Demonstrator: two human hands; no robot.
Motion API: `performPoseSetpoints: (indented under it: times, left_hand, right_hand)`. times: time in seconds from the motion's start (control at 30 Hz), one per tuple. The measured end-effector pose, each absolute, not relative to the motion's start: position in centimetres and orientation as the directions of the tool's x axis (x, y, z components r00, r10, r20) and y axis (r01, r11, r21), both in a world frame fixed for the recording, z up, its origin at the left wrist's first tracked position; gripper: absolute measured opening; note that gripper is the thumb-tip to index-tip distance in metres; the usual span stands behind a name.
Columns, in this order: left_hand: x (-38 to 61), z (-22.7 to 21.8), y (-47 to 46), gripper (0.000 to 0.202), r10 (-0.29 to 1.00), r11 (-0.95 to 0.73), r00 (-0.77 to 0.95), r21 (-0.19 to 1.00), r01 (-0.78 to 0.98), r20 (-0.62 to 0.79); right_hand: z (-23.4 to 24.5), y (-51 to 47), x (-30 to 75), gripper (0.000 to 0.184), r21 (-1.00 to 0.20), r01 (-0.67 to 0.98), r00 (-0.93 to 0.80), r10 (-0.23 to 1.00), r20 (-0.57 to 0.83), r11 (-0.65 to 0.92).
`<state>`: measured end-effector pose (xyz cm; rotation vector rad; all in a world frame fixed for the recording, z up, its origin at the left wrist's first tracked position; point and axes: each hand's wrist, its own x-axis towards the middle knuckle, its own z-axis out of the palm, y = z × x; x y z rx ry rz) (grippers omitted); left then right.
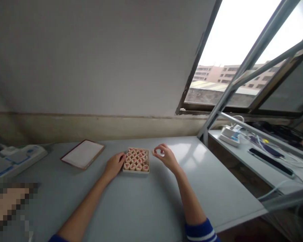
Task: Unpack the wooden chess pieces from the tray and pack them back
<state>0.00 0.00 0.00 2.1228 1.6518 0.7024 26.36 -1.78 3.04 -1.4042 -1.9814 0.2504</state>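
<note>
A shallow white box (136, 172) lies on the grey table, filled with rows of round wooden Chinese chess pieces (133, 160) marked with red characters; a few at the right side look darker-marked. At the box's left side, my left hand (114, 165) is closed against its edge, thumb near the upper left corner. Just right of the box, my right hand (167, 157) pinches a small round Chinese chess piece (153, 153) between thumb and forefinger, apart from the box. The face of that piece cannot be made out.
A flat white lid-like tray (83, 153) with a brown rim lies to the left. Power strips (20, 159) stand at the far left. A metal bed frame (217, 112) rises at the table's right edge, with another cluttered table (262, 161) beyond it.
</note>
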Motion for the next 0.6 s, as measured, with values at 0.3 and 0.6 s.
performPoseSetpoints:
  times: [0.3, 0.6]
  left_hand:
    - [0.1, 0.2, -0.2, 0.031, 0.964, -0.264, 0.2, 0.556, 0.788, 0.174]
    - [0.1, 0.3, -0.3, 0.031, 0.963, -0.266, 0.205, 0.53, 0.805, 0.172]
  right_hand:
    - [2.1, -1.7, 31.1, 0.012, -0.216, 0.947, -0.132, 0.902, 0.411, 0.237]
    - [2.3, -1.9, 30.6, 0.034, -0.172, 0.973, -0.057, 0.884, 0.464, 0.153]
